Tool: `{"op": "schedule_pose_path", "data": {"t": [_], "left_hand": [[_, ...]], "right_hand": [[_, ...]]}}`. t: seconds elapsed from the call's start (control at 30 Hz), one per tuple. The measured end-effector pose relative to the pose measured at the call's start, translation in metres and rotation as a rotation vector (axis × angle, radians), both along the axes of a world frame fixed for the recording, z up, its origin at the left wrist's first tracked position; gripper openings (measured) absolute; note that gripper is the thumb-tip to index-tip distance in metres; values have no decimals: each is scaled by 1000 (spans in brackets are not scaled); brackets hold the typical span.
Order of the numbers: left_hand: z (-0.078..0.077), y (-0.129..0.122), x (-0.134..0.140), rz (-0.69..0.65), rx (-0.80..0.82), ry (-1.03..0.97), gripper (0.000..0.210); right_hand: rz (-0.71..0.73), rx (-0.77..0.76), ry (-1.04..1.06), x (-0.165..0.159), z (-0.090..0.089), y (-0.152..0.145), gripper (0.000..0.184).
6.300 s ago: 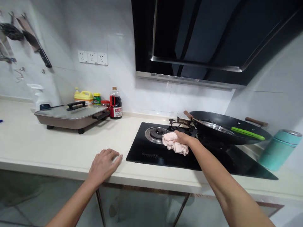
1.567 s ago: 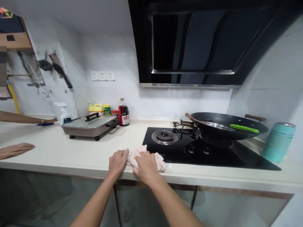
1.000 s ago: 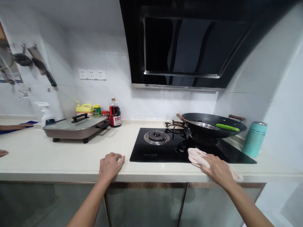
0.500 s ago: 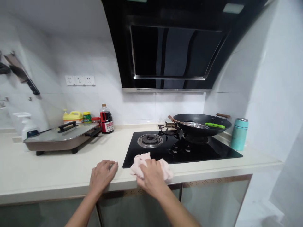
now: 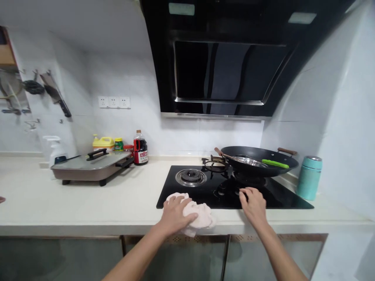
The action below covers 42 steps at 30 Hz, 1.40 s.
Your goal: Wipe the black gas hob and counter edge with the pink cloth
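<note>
Since 0.5 s ago, the pink cloth [image 5: 203, 215] has passed from the right hand [image 5: 254, 205] to the left hand [image 5: 173, 214]. Position: bunched across the front edge of the black hob [image 5: 172, 190] and the pale counter [image 5: 131, 203]. Left: palm down, fingers spread over it; whether a fold is pinched, cannot tell. Right: loosely curled, nothing seen in it, near the knobs; contact unclear. Handling, judged: light, soft, limp, not fragile; best held by its thick middle, loose ends gathered under the palm.
</note>
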<state>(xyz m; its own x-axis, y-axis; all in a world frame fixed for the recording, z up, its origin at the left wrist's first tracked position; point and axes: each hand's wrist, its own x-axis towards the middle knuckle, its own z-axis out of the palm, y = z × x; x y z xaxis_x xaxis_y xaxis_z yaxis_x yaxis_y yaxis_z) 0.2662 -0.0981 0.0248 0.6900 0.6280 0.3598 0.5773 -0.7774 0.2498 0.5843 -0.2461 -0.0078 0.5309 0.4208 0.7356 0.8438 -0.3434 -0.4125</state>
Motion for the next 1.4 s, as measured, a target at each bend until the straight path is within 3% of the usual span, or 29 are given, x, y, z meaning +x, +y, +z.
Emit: {"op": "schedule_pose_path", "data": {"t": [0.1,0.2,0.33,0.47,0.6,0.77,0.93,1.0,1.1,1.2,1.3,1.4], "left_hand": [[-12,-16,17,-21,24,-35,56],[-24,-38,38,-113,44,-73,63],[-41,-76,86,-270,88,-7,84],[-57,-108,137,-317,171,94,82],[-65,-119,147,-362,327,123,73],[-63,-91,87,-370,377,93,91],[-64,-25,-28,-275,302,141,93],[-66,6,-89,-171,296,159,100],[-61,46,-183,96,299,258,101],[-50,68,-252,371,271,368,100],[-41,71,-274,489,270,404,92],[-40,62,-259,562,296,364,83]], "right_hand": [[-170,-204,-4,40,-25,-13,40],[-158,-302,8,50,-40,-16,45],[-114,-365,20,52,-44,-18,52],[-114,-426,13,62,-49,-19,53],[-99,-452,6,72,-54,-20,53],[-93,-497,56,76,-51,-21,54],[-71,-476,71,74,-48,-22,54],[-58,-455,62,72,-49,-22,54],[-60,-448,56,69,-50,-21,55],[-72,-455,46,66,-50,-20,55],[-78,-462,47,62,-48,-20,55],[-71,-477,63,59,-44,-21,56]]}}
